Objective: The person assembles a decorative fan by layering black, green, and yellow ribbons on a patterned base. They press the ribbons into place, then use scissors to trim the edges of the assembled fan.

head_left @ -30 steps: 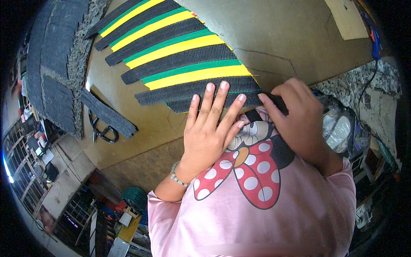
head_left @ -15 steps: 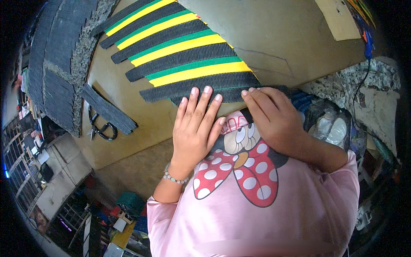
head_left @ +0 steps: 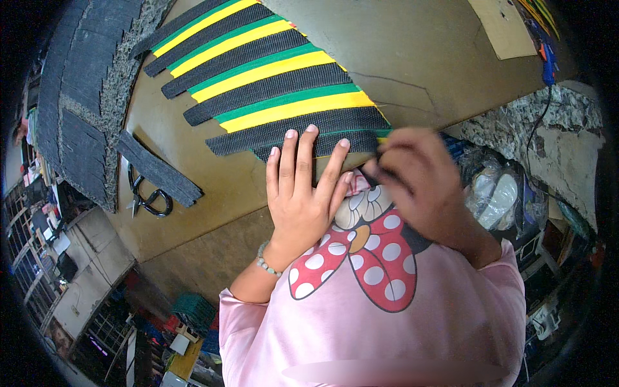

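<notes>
Striped woven strips [head_left: 284,87] in black, yellow and green lie side by side on the table, with staggered ends on the left and a slanting edge on the right. My left hand [head_left: 300,190] is spread, its fingertips flat on the nearest black webbing strip [head_left: 258,138]. At that strip's right end, my right hand [head_left: 422,180] is curled and blurred by motion. A dark part of the strip appears bent down between its fingers and thumb; exactly how it is gripped is partly hidden.
Black-handled scissors [head_left: 147,197] lie on the left of the brown table [head_left: 193,226], partly under a loose dark strip [head_left: 161,169]. A stack of dark pieces [head_left: 77,122] stands farther left. Cardboard [head_left: 503,29] and a blue tool [head_left: 548,61] with a cord are at the far right.
My right hand has turned and curled, and the strip's right end, earlier flat beneath its fingertips, now bends toward me. My left fingers have spread a little and stay on the strip.
</notes>
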Available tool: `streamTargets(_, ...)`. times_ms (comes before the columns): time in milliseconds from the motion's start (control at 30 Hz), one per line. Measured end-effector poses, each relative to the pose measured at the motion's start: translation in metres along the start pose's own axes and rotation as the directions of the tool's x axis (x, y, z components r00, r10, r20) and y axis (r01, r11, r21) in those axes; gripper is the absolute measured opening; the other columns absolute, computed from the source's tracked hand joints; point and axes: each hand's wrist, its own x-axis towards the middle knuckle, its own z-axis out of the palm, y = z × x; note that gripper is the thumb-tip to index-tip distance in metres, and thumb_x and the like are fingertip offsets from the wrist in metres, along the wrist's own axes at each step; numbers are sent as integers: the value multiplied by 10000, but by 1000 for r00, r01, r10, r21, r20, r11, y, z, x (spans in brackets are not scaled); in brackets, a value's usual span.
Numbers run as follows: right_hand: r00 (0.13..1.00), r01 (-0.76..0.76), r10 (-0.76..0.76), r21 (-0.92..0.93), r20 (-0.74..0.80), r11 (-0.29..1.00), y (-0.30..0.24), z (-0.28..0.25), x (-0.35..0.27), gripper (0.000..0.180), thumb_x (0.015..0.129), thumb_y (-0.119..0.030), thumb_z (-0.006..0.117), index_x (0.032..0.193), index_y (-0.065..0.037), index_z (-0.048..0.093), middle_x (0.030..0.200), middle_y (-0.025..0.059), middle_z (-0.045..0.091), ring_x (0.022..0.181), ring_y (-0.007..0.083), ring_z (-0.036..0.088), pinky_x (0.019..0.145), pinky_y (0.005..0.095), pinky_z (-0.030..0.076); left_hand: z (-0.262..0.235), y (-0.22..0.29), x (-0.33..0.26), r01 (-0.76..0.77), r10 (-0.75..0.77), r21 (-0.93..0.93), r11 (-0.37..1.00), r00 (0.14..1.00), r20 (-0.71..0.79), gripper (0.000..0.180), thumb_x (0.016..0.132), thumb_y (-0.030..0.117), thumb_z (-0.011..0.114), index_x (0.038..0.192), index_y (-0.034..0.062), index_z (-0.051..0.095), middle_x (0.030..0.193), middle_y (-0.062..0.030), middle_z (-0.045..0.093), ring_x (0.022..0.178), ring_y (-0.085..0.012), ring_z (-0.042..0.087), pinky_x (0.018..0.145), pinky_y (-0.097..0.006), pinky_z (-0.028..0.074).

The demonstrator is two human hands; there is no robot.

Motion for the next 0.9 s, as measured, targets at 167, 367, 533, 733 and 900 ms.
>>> streamTargets(167,993,-56,75,204,-88,977,-5,-3,5,171,782,1,732,884,-17,597,913,128,653,849,292,642,750,355,522,-2,0,-2,20,-20,-7,1000,1000,-6,443,880,356,658,1309,249,623,1397,-139,520,1281,-343,480,1074,-480,359)
streamTargets(367,942,-218,182,-102,-283,971,14,-3,1,201,809,-26,742,793,-12,542,838,127,619,762,285,601,683,367,482,2,-1,-4,31,-31,-14,999,999,-17,457,876,346,668,1322,264,617,1408,-128,516,1292,-338,475,1077,-479,361)
streamTargets(533,945,-261,223,-140,-241,955,27,2,-6,213,833,-34,713,818,-7,502,942,156,552,844,304,576,749,370,470,4,-1,-6,37,-37,-16,999,999,-5,470,877,334,666,1339,276,604,1431,-126,493,1307,-337,460,1081,-478,358)
streamTargets(733,944,-270,238,-120,-226,955,29,6,-2,183,833,-37,702,855,-5,522,958,152,553,874,312,574,776,380,469,4,-2,-7,23,-23,6,1000,1000,3,477,877,328,668,1346,289,598,1445,-126,477,1316,-337,452,1081,-485,358)
streamTargets(900,984,4,-86,-468,-154,884,21,0,3,292,792,-74,671,1068,-9,603,1089,125,595,977,304,576,837,395,470,5,-1,-5,12,-11,49,999,1000,-12,470,869,354,674,1331,299,607,1429,-120,488,1290,-336,467,1065,-487,371)
